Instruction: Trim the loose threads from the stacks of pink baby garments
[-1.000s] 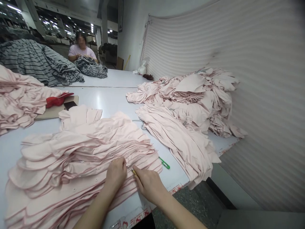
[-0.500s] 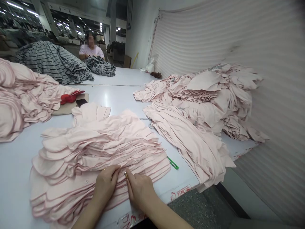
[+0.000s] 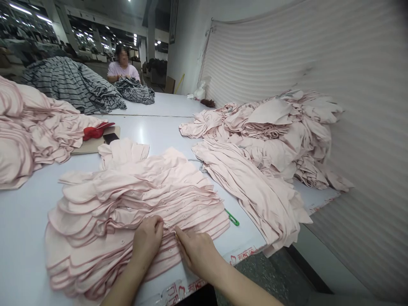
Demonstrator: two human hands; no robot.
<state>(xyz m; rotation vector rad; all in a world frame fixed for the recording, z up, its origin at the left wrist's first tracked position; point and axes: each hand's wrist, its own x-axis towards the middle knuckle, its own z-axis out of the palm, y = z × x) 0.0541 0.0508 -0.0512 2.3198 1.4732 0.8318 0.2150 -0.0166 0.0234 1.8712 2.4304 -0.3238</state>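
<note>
A layered stack of pale pink buttoned shirts with darker pink edging lies in front of me. My left hand is closed, its thumb and fingers pinching the buttoned edge of one shirt. To its right, my right hand is also closed, with thumb and forefinger at the same buttoned edge. A small shiny spot shows at the right fingertips; what it is I cannot make out. Just right of the stack lies a green snipper-like tool with a looped end, partly under the cloth.
More pink garments form a long bundle and a high heap on the right. Another pink pile lies left, beside a red object and a dark phone-like slab. A co-worker handles striped cloth across the table.
My right hand has shifted slightly right, widening the gap between my hands. The left hand stays at the shirt edge, its wrist turned a little. The view has moved slightly.
</note>
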